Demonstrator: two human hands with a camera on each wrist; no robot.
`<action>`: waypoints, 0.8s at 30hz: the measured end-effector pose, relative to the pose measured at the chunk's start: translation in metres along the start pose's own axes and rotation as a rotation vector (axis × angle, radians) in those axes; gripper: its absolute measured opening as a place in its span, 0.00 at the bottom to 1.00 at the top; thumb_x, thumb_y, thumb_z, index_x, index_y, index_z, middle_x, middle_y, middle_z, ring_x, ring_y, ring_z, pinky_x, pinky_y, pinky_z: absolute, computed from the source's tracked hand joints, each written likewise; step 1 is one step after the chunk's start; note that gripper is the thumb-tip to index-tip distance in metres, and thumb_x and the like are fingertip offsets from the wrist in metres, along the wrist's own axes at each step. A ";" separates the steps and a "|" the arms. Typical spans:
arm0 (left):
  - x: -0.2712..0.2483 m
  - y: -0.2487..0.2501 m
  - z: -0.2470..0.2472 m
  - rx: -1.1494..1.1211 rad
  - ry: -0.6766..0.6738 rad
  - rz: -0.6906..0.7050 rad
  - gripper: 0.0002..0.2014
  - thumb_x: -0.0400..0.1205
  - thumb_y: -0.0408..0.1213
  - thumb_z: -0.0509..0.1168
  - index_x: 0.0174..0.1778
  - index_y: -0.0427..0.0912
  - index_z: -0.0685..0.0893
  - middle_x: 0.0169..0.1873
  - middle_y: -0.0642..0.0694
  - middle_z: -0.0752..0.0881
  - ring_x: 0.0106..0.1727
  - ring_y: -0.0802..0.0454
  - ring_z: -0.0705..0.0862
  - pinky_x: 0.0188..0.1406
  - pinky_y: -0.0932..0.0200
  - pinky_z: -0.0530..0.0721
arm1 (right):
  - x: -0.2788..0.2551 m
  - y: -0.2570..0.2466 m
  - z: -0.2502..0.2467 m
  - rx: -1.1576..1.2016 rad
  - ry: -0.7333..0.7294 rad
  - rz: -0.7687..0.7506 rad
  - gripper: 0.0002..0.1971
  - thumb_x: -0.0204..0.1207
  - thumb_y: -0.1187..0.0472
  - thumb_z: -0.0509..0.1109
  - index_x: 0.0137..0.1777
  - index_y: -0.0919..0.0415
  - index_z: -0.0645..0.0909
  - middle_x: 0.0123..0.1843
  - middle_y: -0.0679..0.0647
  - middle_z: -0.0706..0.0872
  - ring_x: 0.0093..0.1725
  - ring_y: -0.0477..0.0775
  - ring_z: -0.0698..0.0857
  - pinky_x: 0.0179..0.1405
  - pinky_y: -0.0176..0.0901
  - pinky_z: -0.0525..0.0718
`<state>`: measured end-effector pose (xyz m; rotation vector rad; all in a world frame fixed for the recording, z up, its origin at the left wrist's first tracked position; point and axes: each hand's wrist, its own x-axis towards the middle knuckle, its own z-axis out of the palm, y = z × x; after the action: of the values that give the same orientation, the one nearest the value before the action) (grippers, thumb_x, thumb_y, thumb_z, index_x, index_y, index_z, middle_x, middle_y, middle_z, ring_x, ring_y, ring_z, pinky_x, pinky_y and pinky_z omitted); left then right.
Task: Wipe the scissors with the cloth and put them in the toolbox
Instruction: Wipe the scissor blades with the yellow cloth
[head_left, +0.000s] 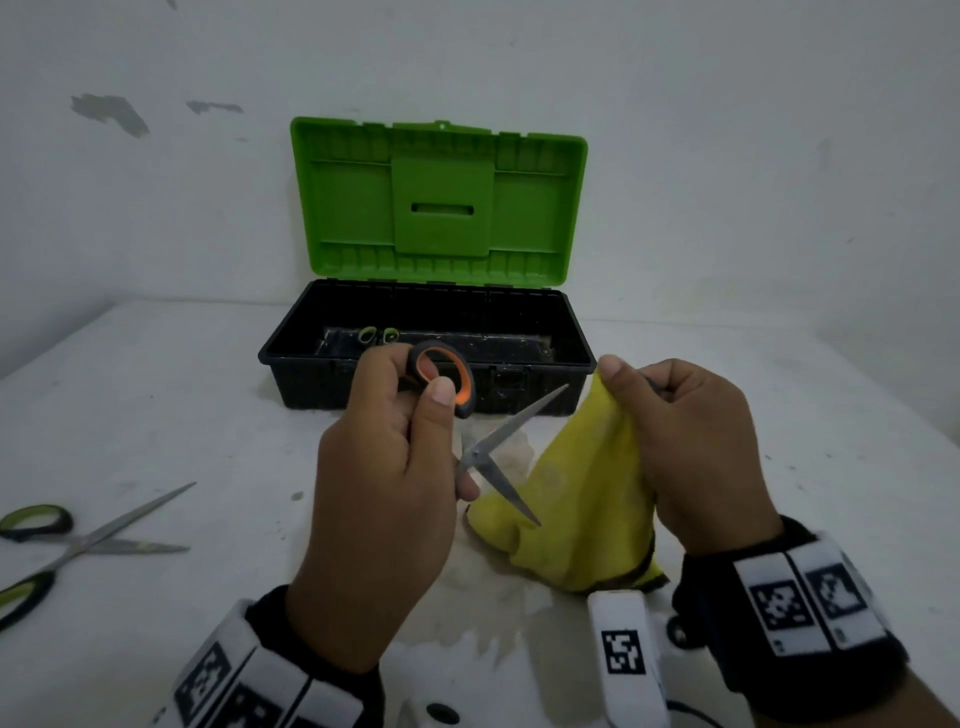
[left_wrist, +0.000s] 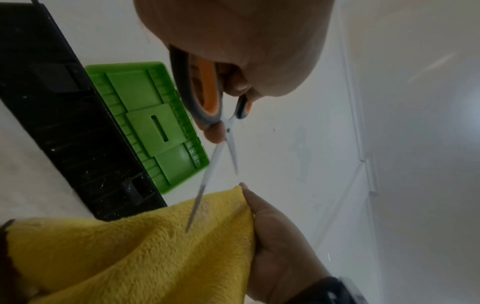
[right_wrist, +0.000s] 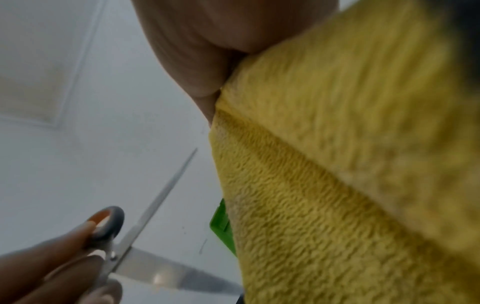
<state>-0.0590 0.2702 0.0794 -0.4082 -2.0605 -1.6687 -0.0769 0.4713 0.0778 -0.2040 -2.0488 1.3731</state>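
Observation:
My left hand (head_left: 395, 467) grips the orange-and-grey handles of a pair of scissors (head_left: 498, 447), held above the table with the blades spread wide. The lower blade tip lies against the yellow cloth (head_left: 576, 499); the upper blade points toward my right hand (head_left: 685, 431), which pinches the cloth's top corner and lifts it so it hangs to the table. In the left wrist view the scissors (left_wrist: 221, 131) point down at the cloth (left_wrist: 130, 257). The right wrist view shows the cloth (right_wrist: 350, 164) close up, with the scissors (right_wrist: 145, 242) lower left. The toolbox (head_left: 431, 358) stands open behind, its green lid (head_left: 441, 202) upright.
A green-handled pair of scissors (head_left: 78, 540) lies open on the white table (head_left: 208, 415) at the left. Another green-handled pair (head_left: 378, 335) lies inside the toolbox. A damp stain marks the table under the cloth. A white wall stands right behind the box.

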 end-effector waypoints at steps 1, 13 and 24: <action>0.001 -0.001 -0.001 -0.014 -0.003 -0.025 0.04 0.88 0.41 0.56 0.51 0.52 0.75 0.23 0.39 0.84 0.21 0.52 0.85 0.22 0.61 0.84 | -0.001 -0.001 -0.002 0.020 0.002 -0.002 0.21 0.74 0.48 0.77 0.28 0.61 0.76 0.24 0.49 0.71 0.22 0.41 0.69 0.21 0.28 0.68; 0.012 0.001 0.003 -0.316 -0.040 -0.426 0.07 0.89 0.39 0.56 0.52 0.47 0.79 0.18 0.33 0.80 0.23 0.34 0.86 0.28 0.45 0.87 | -0.033 -0.016 0.021 -0.048 -0.187 -0.130 0.14 0.66 0.48 0.82 0.30 0.54 0.84 0.31 0.45 0.87 0.30 0.41 0.83 0.28 0.25 0.75; 0.011 0.002 0.000 -0.315 -0.072 -0.425 0.07 0.89 0.41 0.55 0.52 0.48 0.79 0.23 0.25 0.83 0.25 0.32 0.87 0.31 0.42 0.88 | -0.035 -0.019 0.024 0.034 -0.219 -0.093 0.14 0.64 0.48 0.84 0.29 0.56 0.86 0.28 0.49 0.88 0.28 0.46 0.85 0.27 0.31 0.80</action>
<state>-0.0675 0.2700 0.0865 -0.1308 -2.0386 -2.2740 -0.0597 0.4276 0.0736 0.0590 -2.1809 1.4240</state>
